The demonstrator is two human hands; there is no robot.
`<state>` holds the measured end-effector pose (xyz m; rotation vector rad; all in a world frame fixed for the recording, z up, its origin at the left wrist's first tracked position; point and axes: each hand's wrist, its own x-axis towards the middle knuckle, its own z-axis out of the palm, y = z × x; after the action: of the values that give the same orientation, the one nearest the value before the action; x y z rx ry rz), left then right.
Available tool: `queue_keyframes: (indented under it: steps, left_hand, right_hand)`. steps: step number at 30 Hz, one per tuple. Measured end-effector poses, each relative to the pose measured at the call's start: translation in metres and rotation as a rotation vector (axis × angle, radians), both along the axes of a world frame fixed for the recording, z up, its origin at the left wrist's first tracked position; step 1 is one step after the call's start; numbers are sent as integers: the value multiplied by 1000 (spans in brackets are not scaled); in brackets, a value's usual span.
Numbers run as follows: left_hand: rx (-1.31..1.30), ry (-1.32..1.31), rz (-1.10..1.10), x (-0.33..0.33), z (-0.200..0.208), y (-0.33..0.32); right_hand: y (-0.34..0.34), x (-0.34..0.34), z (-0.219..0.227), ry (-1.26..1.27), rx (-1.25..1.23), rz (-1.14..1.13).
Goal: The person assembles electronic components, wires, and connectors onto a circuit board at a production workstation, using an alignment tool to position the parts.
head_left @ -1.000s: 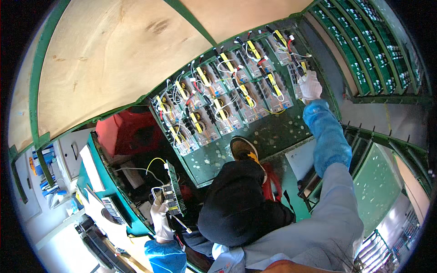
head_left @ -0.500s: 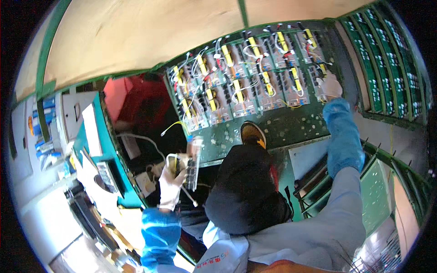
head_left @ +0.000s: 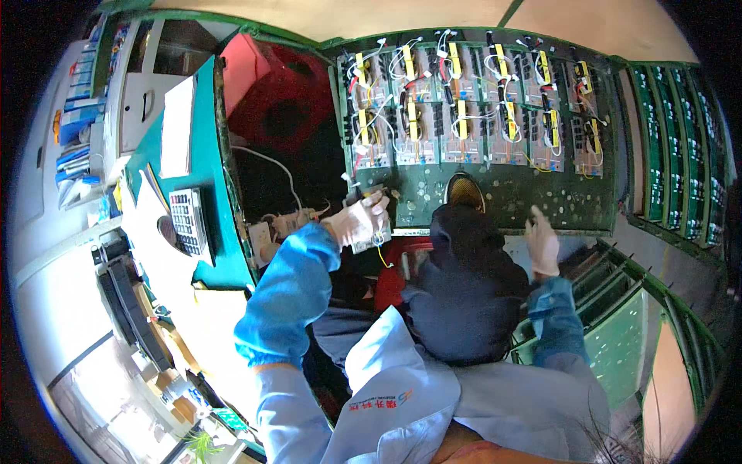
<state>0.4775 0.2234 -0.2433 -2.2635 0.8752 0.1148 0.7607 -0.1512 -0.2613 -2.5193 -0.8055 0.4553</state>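
My gloved left hand point(head_left: 357, 222) is closed around a small wired module point(head_left: 375, 193), just off the near left corner of the green bench. The fingers hide much of the module. A short yellow wire point(head_left: 384, 257) dangles below it. My gloved right hand point(head_left: 542, 241) is over the bench's near edge, fingers stretched out and apart, holding nothing. Beyond both hands, two rows of similar wired modules point(head_left: 413, 135) lie on the bench point(head_left: 525, 197), each with a yellow piece, black terminals and loose wires.
My shoe point(head_left: 465, 191) rests on the bench's front part. To the left is a teal table point(head_left: 209, 155) with papers and a calculator point(head_left: 188, 223). A red object point(head_left: 286, 100) sits in the dark gap between. Racks of green circuit boards point(head_left: 680, 147) stand at right.
My right hand has pulled back from the far right modules toward me. My left hand has moved up and right with its module, toward the bench corner. The view has turned.
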Motion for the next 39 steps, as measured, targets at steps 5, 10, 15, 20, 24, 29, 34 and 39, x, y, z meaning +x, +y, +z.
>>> queue_keyframes:
  steps: [5, 10, 15, 20, 24, 29, 34, 39]
  left_hand:
    - [-268, 103, -6, 6, -50, 30]
    - [-702, 118, 274, 5, -66, 45]
    - [-750, 25, 591, -12, -82, 40]
    - [-1183, -587, 1435, -20, -64, -21]
    - [-971, -609, 1776, -18, -54, -40]
    - [-881, -415, 1912, 12, -51, -30]
    - [-931, -429, 1967, 17, -68, -23]
    - [-1100, -494, 1929, 16, -74, -26]
  right_hand:
    - [-19, -57, -30, 167, -82, -52]
    - [-16, -61, -28, 113, -33, 121]
    - [9, -54, -5, 204, -262, 47]
    - [13, -51, -15, 92, -85, 115]
    - [54, -64, 32, 228, -135, 58]
    - [61, -57, 43, 231, -186, 96]
    - [66, -46, 50, 234, -219, 138]
    - [65, -36, 52, 248, -255, 164]
